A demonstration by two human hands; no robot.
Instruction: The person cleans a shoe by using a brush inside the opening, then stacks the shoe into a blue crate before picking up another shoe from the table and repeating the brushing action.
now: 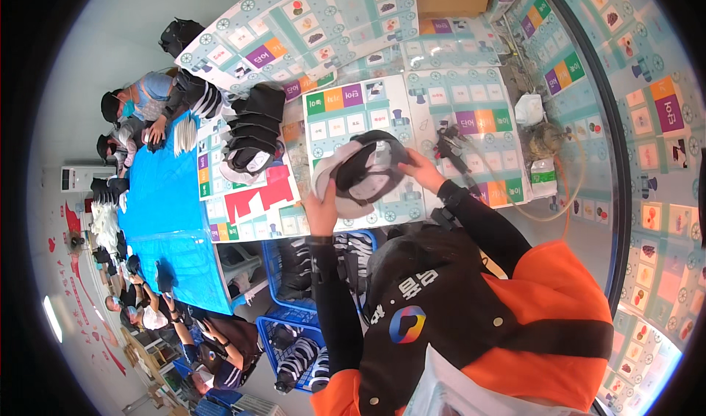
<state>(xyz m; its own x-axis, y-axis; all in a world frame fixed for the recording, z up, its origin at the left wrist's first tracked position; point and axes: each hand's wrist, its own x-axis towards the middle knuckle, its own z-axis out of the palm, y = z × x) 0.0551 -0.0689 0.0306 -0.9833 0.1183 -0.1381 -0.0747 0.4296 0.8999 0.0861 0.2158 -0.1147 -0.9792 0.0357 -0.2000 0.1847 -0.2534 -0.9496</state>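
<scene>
I hold a grey and black cap over the near part of the table, its hollow inside turned up toward me. My left hand grips its left edge, by the grey brim, with the thumb up along the side. My right hand pinches the rim on the other side. To the left, a stack of nested black caps stands on the table, with a grey-brimmed one at its near end. Red cut-out shapes lie just below the stack. Right of my right hand rests a dark hand tool with a hose.
Patterned printed sheets cover my table. Blue baskets of striped caps stand below its front edge. A long blue-covered table runs at left, with several people working along it. A white bag and a looping hose are at right.
</scene>
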